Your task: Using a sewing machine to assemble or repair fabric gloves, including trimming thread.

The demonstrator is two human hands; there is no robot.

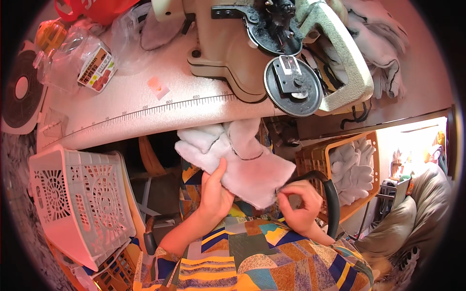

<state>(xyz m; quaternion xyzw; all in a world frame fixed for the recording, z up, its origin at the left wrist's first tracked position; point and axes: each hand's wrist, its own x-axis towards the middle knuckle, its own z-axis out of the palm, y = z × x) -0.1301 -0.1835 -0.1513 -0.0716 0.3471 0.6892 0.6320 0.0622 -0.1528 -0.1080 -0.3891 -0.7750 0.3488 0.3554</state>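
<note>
A white plush fabric piece [257,177] with dark seam lines hangs above my lap, just in front of the table edge. My left hand [217,194] grips it from the left, thumb on top and the fingers mostly hidden underneath. At its lower right corner my right hand [302,203] is closed in a pinch on the edge, where a small dark bit shows between the fingertips. Beyond the piece stands a beige sewing machine [228,63] with a black toothed disc [293,99].
To the left stands a white plastic crate [92,194]. An orange basket [340,140] at right holds several white plush pieces. A clear plastic jar [73,63], a plastic bag [127,39] and a printed ruler strip [170,106] are on the table. More plush [378,43] lies at the back right.
</note>
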